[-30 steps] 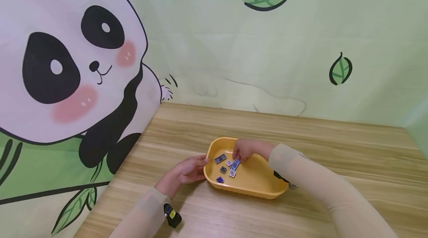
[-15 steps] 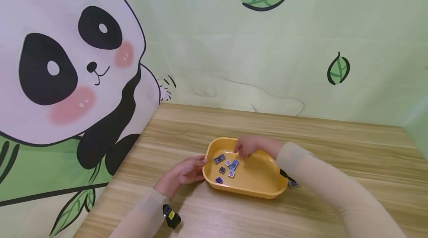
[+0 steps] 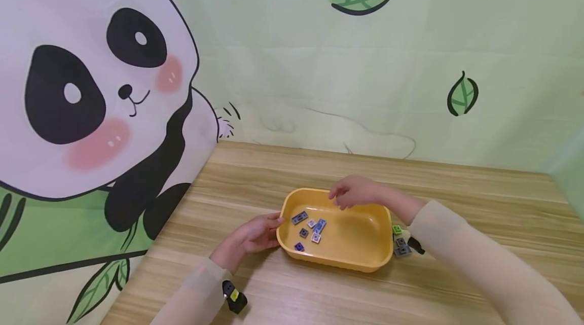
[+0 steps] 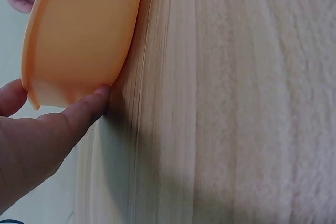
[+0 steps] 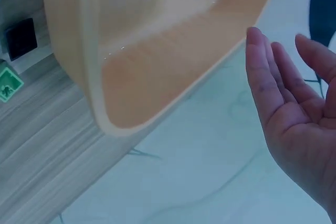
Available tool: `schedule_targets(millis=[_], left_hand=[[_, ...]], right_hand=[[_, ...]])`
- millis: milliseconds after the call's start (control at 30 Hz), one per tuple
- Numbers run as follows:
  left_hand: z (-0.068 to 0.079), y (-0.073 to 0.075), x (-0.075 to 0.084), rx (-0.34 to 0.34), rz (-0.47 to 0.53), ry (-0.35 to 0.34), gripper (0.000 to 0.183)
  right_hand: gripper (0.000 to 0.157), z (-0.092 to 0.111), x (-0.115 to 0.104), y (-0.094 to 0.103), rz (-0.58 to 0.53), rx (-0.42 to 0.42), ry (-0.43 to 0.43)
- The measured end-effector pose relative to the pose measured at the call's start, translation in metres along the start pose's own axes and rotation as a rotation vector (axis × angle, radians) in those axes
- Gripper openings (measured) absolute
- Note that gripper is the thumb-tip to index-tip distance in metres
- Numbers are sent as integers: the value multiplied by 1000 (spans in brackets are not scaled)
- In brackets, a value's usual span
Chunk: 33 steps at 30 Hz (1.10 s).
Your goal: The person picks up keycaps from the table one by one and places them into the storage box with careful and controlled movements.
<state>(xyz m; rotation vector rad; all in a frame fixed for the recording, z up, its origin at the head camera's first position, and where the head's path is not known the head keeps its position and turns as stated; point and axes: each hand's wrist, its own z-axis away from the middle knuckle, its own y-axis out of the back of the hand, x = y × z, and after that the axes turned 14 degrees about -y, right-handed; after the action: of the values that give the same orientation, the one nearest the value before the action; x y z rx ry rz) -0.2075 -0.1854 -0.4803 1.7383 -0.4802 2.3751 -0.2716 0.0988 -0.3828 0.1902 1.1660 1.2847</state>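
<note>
One yellow tray (image 3: pixel 335 263) was present, containing six blocks (image 3: pixel 320 225); at least three further blocks (image 3: pixel 403 251) lay on one bench (image 3: pixel 319 294).

We see yellow tray (image 3: pixel 356 246) on wooden surface (image 3: pixel 479 208). Left hand (image 3: pixel 256 233) holds tray at left end. Right hand (image 3: pixel 355 192) is near tray's far side, fingers loosely bent. Inside, toward left, we find small blue, white, dark pieces (image 3: pixel 320 225). Green block (image 3: pixel 396 229), grey pieces (image 3: pixel 403 251) just beside right end.
</note>
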Motion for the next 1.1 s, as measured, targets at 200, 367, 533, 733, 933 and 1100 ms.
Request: schedule_targets(millis=[200, 367, 533, 733, 933, 1100], left_hand=[[-1, 0, -1, -4, -3, -5, 58], [-1, -2, 0, -11, -5, -6, 59], [-1, -2, 0, 2, 1, 0, 59], [-1, -1, 0, -6, 6, -3, 59], [-1, -2, 1, -8, 14, 2, 60], [-1, -2, 0, -1, 10, 14, 59]], right_hand=[[31, 19, 14, 4, -136, 79, 21], [34, 38, 28, 8, -230, 122, 40], [35, 57, 41, 14, -263, 175, 26], [37, 76, 62, 15, -284, 268, 5], [37, 85, 91, 11, -238, 340, -18], [39, 83, 114, 1, -210, 327, -26]])
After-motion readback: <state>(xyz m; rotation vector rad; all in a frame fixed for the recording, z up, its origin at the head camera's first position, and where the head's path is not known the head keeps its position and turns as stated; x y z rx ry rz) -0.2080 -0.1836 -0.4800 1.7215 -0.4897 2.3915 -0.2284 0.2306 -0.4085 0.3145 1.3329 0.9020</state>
